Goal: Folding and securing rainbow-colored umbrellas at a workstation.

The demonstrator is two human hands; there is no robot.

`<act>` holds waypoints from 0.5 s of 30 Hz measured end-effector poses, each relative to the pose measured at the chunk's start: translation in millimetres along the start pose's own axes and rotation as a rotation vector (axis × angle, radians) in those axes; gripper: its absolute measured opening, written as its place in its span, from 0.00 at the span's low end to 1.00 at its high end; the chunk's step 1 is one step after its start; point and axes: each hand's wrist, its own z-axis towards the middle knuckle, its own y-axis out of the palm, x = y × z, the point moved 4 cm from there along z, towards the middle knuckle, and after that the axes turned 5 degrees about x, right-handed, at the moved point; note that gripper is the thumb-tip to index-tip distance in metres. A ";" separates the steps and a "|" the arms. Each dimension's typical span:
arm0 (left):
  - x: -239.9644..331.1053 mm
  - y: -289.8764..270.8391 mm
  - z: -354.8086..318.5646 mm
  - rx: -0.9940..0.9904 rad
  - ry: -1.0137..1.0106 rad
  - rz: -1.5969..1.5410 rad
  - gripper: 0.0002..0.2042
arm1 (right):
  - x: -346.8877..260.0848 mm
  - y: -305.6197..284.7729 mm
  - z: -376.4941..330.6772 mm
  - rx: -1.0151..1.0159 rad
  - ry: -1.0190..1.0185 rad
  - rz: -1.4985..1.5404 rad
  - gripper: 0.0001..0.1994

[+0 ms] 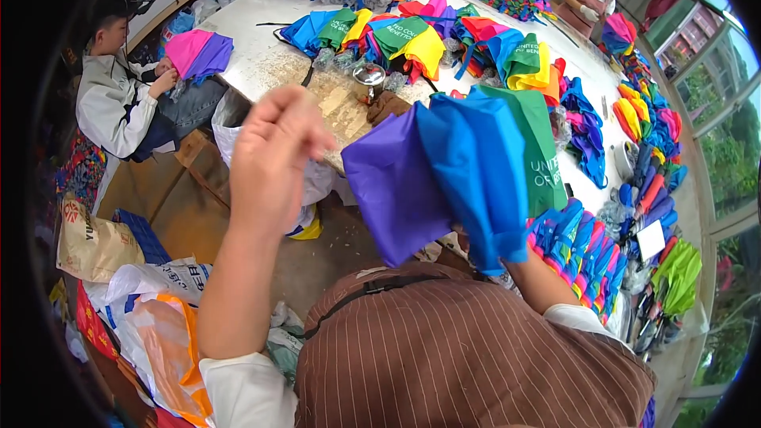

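A multi-coloured umbrella canopy [476, 166], with purple, blue and green panels hanging in loose folds, is in front of me. My right hand [460, 239] grips it from below; the cloth covers most of that hand. To the left of the canopy, my left hand [273, 154] is raised and apart from it. Its fingers are curled together toward the thumb and slightly blurred. Whatever they pinch, if anything, is too small to make out. Beyond the canopy, a shiny metal pot [369, 77] stands near the edge of the white table [265, 59], beside a brown cloth [387, 108].
Several folded colourful umbrellas [396, 36] lie across the table, with more stacked at my right [583, 257]. A seated person [119, 103] at the left handles a pink and purple umbrella [198, 54]. Another person [588, 4] stands at the far right. Plastic bags [154, 333] crowd the lower left.
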 end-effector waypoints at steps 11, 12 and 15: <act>-70.4 35.5 -71.7 -0.390 -0.298 0.022 0.34 | -46.7 49.3 14.2 -0.074 0.092 0.151 0.26; -76.7 22.7 -63.4 -0.265 -0.294 0.117 0.35 | -47.6 59.6 25.1 -0.070 0.092 0.165 0.27; -117.4 -34.7 -59.8 -0.190 -0.061 0.210 0.31 | -58.8 104.3 64.8 -0.105 0.097 0.221 0.27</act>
